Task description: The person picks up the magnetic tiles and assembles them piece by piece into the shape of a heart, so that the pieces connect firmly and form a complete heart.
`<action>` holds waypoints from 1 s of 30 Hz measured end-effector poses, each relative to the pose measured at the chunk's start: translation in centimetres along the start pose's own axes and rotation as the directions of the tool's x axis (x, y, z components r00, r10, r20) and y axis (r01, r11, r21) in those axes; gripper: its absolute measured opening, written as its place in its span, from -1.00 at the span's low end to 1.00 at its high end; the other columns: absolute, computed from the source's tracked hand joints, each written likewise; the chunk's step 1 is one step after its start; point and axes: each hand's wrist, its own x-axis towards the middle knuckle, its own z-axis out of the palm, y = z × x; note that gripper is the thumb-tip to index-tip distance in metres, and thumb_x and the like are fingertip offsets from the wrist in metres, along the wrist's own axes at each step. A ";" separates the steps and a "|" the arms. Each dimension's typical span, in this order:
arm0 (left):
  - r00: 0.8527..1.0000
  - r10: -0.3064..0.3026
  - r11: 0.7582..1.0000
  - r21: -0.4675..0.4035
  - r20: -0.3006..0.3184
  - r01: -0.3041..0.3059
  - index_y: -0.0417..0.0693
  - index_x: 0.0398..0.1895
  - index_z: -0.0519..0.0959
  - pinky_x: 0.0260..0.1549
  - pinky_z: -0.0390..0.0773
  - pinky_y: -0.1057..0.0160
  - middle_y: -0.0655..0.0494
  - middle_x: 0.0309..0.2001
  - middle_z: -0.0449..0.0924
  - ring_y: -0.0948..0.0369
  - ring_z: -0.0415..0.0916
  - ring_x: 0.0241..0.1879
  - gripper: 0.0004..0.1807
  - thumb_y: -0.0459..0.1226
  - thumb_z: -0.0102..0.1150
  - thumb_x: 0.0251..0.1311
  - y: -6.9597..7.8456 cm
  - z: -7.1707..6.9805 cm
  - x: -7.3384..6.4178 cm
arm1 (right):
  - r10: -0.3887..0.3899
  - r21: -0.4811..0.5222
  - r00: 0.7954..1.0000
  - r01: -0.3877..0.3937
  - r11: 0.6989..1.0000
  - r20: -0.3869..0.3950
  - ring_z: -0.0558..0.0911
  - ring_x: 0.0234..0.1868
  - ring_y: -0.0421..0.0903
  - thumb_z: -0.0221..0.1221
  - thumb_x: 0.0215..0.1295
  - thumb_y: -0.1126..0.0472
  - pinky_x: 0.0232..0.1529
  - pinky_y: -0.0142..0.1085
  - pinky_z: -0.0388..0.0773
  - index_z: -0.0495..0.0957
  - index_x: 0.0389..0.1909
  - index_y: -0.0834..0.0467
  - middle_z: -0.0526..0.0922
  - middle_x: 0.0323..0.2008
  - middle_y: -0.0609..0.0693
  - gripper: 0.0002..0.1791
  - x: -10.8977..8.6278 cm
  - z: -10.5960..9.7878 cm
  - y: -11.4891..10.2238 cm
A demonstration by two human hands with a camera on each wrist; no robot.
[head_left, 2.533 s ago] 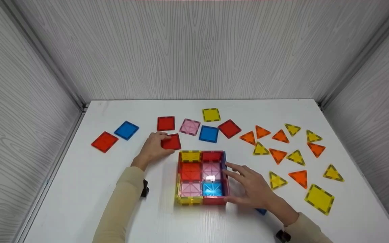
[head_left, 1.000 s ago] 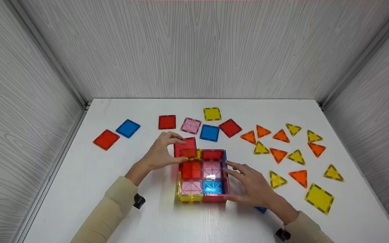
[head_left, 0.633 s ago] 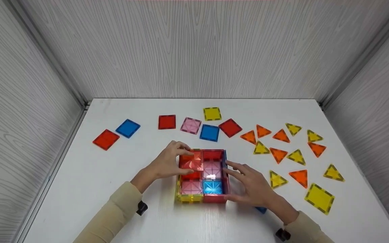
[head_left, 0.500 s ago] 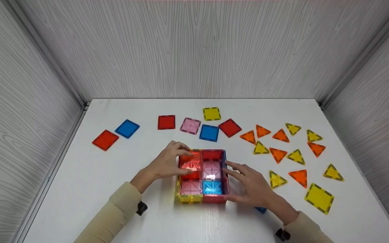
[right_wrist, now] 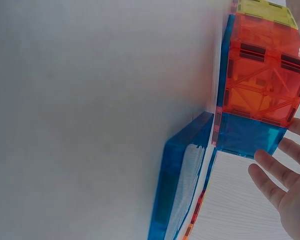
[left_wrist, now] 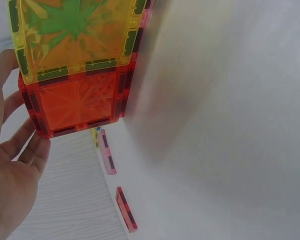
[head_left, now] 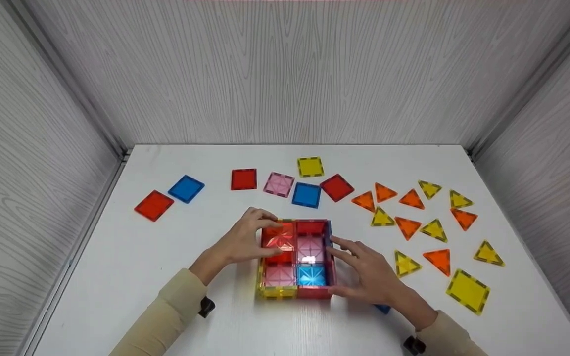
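A low open box (head_left: pixel 314 292) built from square magnetic tiles stands at mid-table, with yellow, red and blue walls. Red, pink and blue squares show inside it. Over its back left cell lies a red magnetic tile (head_left: pixel 287 240), flat at the top of the walls. My left hand (head_left: pixel 243 240) pinches this tile between thumb and fingers. On the right side, my right hand (head_left: pixel 371 272) touches the box wall with fairly straight fingers, the thumb at the front right corner. The right wrist view shows this hand (right_wrist: pixel 295 185) beside a red and a blue wall tile (right_wrist: pixel 252 135).
Behind the box lie loose squares, among them a red one (head_left: pixel 244 179), a pink one (head_left: pixel 279 184) and a blue one (head_left: pixel 306 195). Several orange and yellow triangles (head_left: pixel 407 228) spread to the right. A blue tile (head_left: pixel 383 308) is partly under my right wrist.
My left hand has picked the red tile up from the table, carried it right and toward me, and laid it over the box's back left cell. My right hand has stayed put.
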 end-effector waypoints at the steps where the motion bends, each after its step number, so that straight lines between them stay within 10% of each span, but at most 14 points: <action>1: 1.000 -0.004 1.000 0.003 0.001 0.004 0.06 0.26 0.69 0.28 0.65 -0.08 0.00 0.31 0.53 0.04 0.36 0.41 -0.37 0.03 0.56 0.12 0.0 -0.1 0.0 | 0.003 0.001 1.000 -0.003 1.000 0.003 0.62 0.36 0.00 0.32 0.17 -0.49 0.26 0.11 0.67 0.49 0.48 -0.09 0.42 0.56 -0.07 -0.08 0.0 0.0 0.0; 10: 0.994 -0.052 0.995 0.083 -0.099 0.060 0.04 0.36 0.61 0.37 0.55 -0.20 -0.05 0.35 0.53 -0.03 0.41 0.41 -0.27 0.19 0.42 0.20 -3.1 -2.0 1.6 | -0.011 -0.008 1.000 0.011 1.000 -0.007 0.64 0.32 -0.02 0.37 0.14 -0.46 0.19 0.02 0.72 0.44 0.51 -0.22 0.46 0.54 -0.05 -0.08 0.1 0.0 0.0; 21: 0.942 -0.306 0.932 0.161 -0.134 0.326 -0.07 0.45 0.50 0.44 0.47 -0.19 -0.18 0.43 0.43 -0.11 0.36 0.45 -0.34 0.07 0.27 0.42 -10.1 -3.3 5.5 | -0.001 0.000 1.000 0.001 1.000 0.003 0.62 0.33 -0.02 0.35 0.15 -0.48 0.17 0.01 0.73 0.46 0.50 -0.18 0.45 0.53 -0.06 -0.08 0.2 -0.1 0.0; 30: 0.924 -0.357 0.913 0.157 -0.139 0.376 -0.11 0.48 0.46 0.54 0.35 -0.16 -0.17 0.51 0.36 -0.13 0.28 0.53 -0.36 0.00 0.25 0.46 -11.9 -3.1 7.7 | 0.021 -0.003 1.000 -0.021 1.000 0.014 0.60 0.36 -0.03 0.29 0.17 -0.54 0.21 0.04 0.70 0.43 0.51 -0.24 0.42 0.55 -0.08 -0.08 0.2 0.0 -0.1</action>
